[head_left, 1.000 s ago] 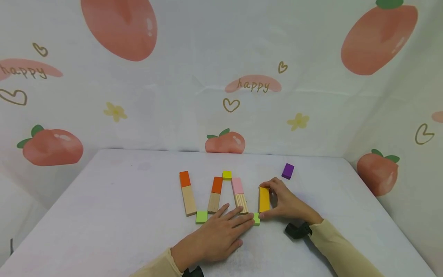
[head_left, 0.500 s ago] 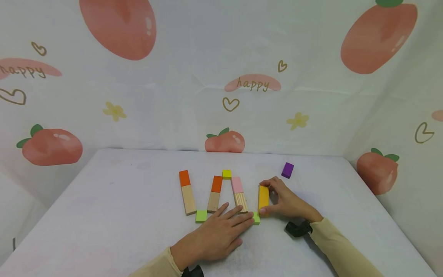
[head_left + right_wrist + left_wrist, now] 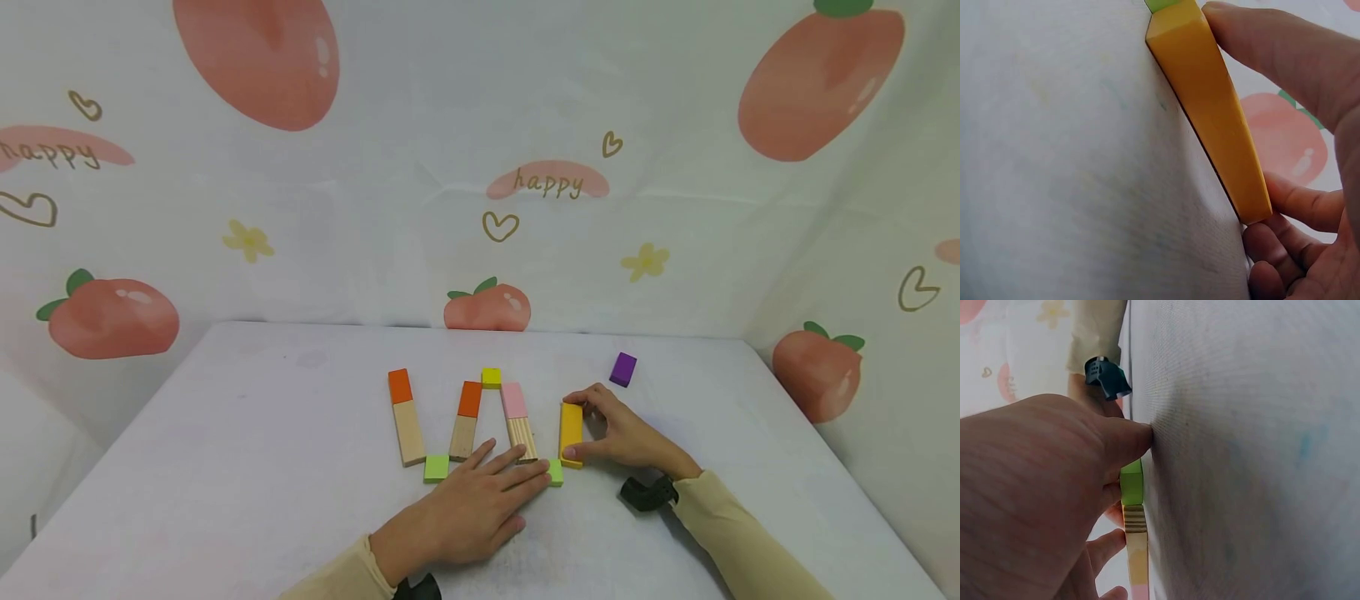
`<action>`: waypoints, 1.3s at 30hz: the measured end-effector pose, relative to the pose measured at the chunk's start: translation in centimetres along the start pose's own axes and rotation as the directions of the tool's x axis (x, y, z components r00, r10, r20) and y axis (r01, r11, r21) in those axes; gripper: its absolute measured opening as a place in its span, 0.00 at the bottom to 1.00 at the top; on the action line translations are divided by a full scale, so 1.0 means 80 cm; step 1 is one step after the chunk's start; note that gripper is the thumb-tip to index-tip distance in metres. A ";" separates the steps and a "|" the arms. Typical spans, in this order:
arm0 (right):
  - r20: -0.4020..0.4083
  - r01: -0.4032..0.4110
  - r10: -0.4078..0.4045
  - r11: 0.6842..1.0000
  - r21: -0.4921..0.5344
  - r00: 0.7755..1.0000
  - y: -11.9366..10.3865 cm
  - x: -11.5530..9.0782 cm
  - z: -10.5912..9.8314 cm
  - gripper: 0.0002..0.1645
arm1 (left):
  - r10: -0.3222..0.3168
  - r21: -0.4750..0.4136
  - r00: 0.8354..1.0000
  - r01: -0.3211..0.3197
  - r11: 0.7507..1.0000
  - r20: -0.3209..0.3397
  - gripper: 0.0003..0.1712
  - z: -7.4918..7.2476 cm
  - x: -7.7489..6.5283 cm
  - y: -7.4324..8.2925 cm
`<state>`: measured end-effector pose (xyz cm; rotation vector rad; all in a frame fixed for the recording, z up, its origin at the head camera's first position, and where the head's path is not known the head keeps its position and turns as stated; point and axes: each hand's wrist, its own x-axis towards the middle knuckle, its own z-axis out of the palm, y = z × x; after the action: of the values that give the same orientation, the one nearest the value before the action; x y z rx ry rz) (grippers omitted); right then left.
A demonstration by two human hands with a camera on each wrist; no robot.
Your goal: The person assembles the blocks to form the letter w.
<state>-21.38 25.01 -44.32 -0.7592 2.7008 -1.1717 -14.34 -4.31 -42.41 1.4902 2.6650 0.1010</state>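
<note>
My right hand (image 3: 626, 437) holds a long yellow block (image 3: 572, 429) lying on the table, its thumb on the near end and fingertips at the far end. The yellow block's near end meets a green block (image 3: 556, 473), partly covered by fingers of my left hand (image 3: 476, 512). That hand lies spread, palm down, its fingertips at the green block and a striped wooden block (image 3: 521, 433). A pink block (image 3: 514, 400) continues the striped one. In the left wrist view the green block (image 3: 1132, 487) sits end to end with the striped block (image 3: 1135, 519).
Further left, orange blocks (image 3: 470, 398) top plain wooden blocks (image 3: 408, 433) in a zigzag line, with another green block (image 3: 437, 469) between them. A small yellow block (image 3: 491, 378) bridges at the top. One purple block (image 3: 622, 369) lies apart, beyond my right hand.
My right thumb has slid from beside the yellow block's near end up onto its top face, so that end now shows. My left hand stays in place.
</note>
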 end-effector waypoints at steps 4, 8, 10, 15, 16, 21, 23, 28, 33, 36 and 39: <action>-0.001 -0.009 0.009 1.000 -0.001 1.000 -0.001 0.000 0.000 0.41 | -0.002 -0.001 1.000 0.002 1.000 0.004 0.34 0.000 0.000 0.000; 0.000 -0.022 0.022 1.000 0.005 1.000 -0.002 0.001 0.000 0.41 | 0.000 -0.003 1.000 0.000 1.000 0.004 0.34 0.000 0.000 0.000; 0.001 -0.039 0.039 0.999 0.003 0.999 -0.002 0.001 -0.001 0.41 | 0.001 -0.008 1.000 -0.001 1.000 0.003 0.34 -0.001 0.000 0.000; -0.012 -0.075 0.075 0.997 0.005 0.997 -0.002 0.002 -0.003 0.39 | 0.002 -0.018 1.000 -0.001 1.000 0.005 0.34 -0.002 0.000 0.000; -0.015 -0.078 0.078 0.997 0.007 0.997 -0.001 0.003 -0.004 0.38 | 0.002 -0.019 1.000 -0.002 1.000 0.005 0.34 -0.002 0.000 0.000; -0.029 -0.084 0.086 0.995 0.047 0.996 0.001 0.004 -0.006 0.35 | 0.009 -0.020 1.000 -0.009 1.000 0.000 0.34 -0.002 0.000 0.000; -0.038 -0.090 0.093 0.993 0.074 0.995 0.002 0.004 -0.007 0.34 | 0.012 -0.011 1.000 -0.013 1.000 -0.007 0.34 -0.002 0.001 0.000; -0.075 -0.130 0.144 0.978 0.163 0.987 0.004 0.005 -0.011 0.29 | 0.010 0.006 1.000 -0.009 1.000 -0.017 0.35 -0.002 0.000 0.002; -0.093 -0.137 0.158 0.969 0.204 0.983 0.005 0.006 -0.011 0.28 | 0.004 0.001 1.000 -0.004 1.000 -0.012 0.34 -0.002 0.000 0.001; -0.124 -0.127 0.148 0.979 0.158 0.981 0.004 0.007 -0.011 0.27 | 0.005 -0.005 1.000 -0.005 1.000 -0.013 0.34 -0.001 0.000 0.000; -0.241 -0.125 0.138 0.990 0.065 0.961 0.007 0.010 -0.019 0.25 | 0.010 -0.010 1.000 -0.010 1.000 -0.017 0.34 0.000 0.000 -0.001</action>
<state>-22.69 25.95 -43.59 -0.4451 2.8513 -1.3760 -14.40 -4.32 -42.38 1.5062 2.6664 0.1273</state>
